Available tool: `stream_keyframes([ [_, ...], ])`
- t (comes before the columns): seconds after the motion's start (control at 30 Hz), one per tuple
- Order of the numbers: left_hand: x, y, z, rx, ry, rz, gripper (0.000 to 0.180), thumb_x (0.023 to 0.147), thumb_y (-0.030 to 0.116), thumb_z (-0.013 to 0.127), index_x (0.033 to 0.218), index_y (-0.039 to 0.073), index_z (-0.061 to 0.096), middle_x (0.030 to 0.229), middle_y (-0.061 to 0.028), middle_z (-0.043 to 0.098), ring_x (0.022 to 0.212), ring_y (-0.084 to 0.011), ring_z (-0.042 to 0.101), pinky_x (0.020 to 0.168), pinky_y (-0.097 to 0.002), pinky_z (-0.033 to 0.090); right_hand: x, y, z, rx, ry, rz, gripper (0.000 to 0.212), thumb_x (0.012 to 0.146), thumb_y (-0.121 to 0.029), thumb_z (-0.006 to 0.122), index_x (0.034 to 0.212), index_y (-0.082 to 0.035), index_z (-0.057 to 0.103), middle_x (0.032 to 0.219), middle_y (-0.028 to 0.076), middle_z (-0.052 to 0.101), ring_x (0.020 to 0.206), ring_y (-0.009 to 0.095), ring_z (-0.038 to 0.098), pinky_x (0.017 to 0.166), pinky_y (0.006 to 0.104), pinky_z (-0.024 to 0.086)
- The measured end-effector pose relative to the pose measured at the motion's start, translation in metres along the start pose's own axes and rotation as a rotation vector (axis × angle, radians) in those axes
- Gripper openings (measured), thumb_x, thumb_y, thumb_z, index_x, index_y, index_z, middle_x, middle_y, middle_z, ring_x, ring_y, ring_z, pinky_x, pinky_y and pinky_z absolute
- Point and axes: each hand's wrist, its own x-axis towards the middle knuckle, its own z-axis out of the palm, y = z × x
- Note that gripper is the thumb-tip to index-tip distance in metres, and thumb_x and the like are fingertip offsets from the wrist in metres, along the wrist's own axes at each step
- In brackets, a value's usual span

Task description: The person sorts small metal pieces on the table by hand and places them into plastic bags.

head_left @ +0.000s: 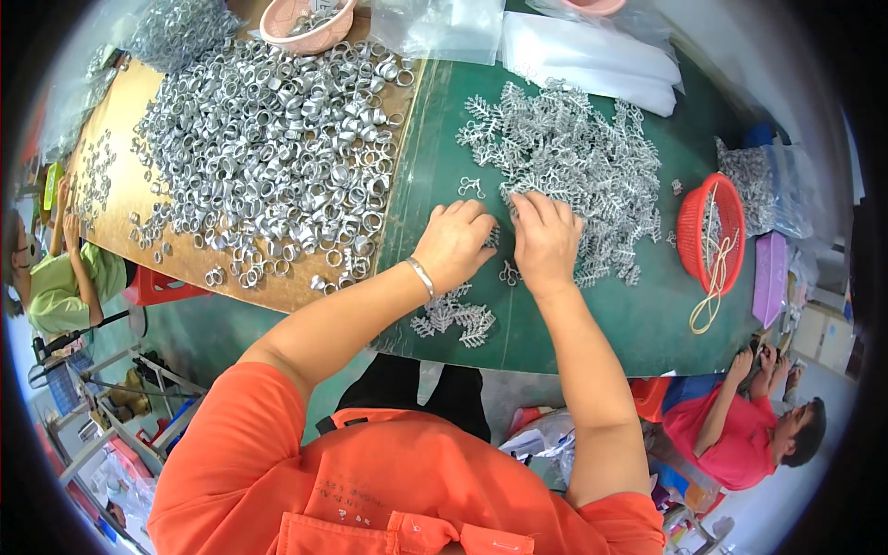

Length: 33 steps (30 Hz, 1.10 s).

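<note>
My left hand (453,248), with a bracelet at the wrist, has thumb and fingers closed round a small silver-grey branched metal casting, which mostly hides behind them. My right hand (546,239) is beside it at the near left edge of a heap of branched castings (583,148). Its fingers curl downward together, and what they hold is hidden. One loose casting (471,188) lies just beyond my left hand, another (509,273) between my wrists. Nearer to me rests a small group of castings (455,317) on the green tabletop (546,338).
A large heap of grey metal rings (277,139) covers the brown board at left. A pink basket (308,28) stands behind it. White plastic bags (592,60) lie at the back. A red basket with cord (710,231) and a purple box (770,277) are at right. People sit either side.
</note>
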Motion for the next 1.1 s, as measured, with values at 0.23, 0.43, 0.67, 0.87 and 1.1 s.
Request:
stream_keyframes([
  [0.23,-0.043,-0.005,-0.036,-0.275,0.071,0.172,0.02,0.073,0.003,0.063,0.093,0.005,0.059,0.084,-0.0077,0.058,0.079,-0.0271,0.054,0.07,-0.0371,0.042,-0.011,0.004,-0.024,1.005,0.158,0.755,0.013,0.089,-0.002,0.05,0.1,-0.001,0.058,0.082,0.005,0.059,0.063,0.007,0.058,0.05,0.0198,0.043],
  [0.43,-0.08,-0.012,-0.039,-0.164,0.023,0.293,0.026,0.07,0.008,0.069,0.095,0.009,0.062,0.094,-0.0041,0.058,0.087,-0.0241,0.054,0.077,-0.0381,0.041,-0.072,-0.036,-0.03,1.043,-0.316,0.826,0.015,0.086,-0.005,0.055,0.1,0.0,0.061,0.08,0.004,0.061,0.068,0.01,0.059,0.057,0.0228,0.047],
  [0.67,-0.065,-0.013,-0.047,-0.248,-0.034,0.381,0.026,0.069,0.012,0.07,0.093,0.009,0.062,0.092,-0.0045,0.057,0.085,-0.0239,0.054,0.077,-0.0391,0.041,-0.033,-0.021,-0.027,0.304,-0.036,0.171,0.015,0.078,-0.011,0.062,0.091,-0.004,0.063,0.092,0.01,0.057,0.084,0.029,0.054,0.075,0.0381,0.045],
  [0.87,0.019,-0.003,-0.008,-0.078,0.176,0.16,0.031,0.07,0.007,0.067,0.099,0.008,0.058,0.095,-0.0067,0.055,0.087,-0.0261,0.052,0.072,-0.0368,0.039,-0.012,0.0,-0.008,-0.043,0.009,0.221,0.02,0.073,-0.013,0.068,0.091,-0.008,0.063,0.097,0.006,0.055,0.089,0.026,0.051,0.077,0.0396,0.04],
  [1.1,0.048,-0.008,0.01,-0.047,0.158,-0.011,0.023,0.07,0.007,0.066,0.09,0.007,0.055,0.087,-0.0081,0.056,0.085,-0.0276,0.055,0.071,-0.0383,0.04,-0.043,0.002,-0.029,0.716,0.235,0.632,0.009,0.081,-0.003,0.061,0.09,0.0,0.063,0.093,0.009,0.064,0.081,0.018,0.06,0.068,0.0281,0.048],
])
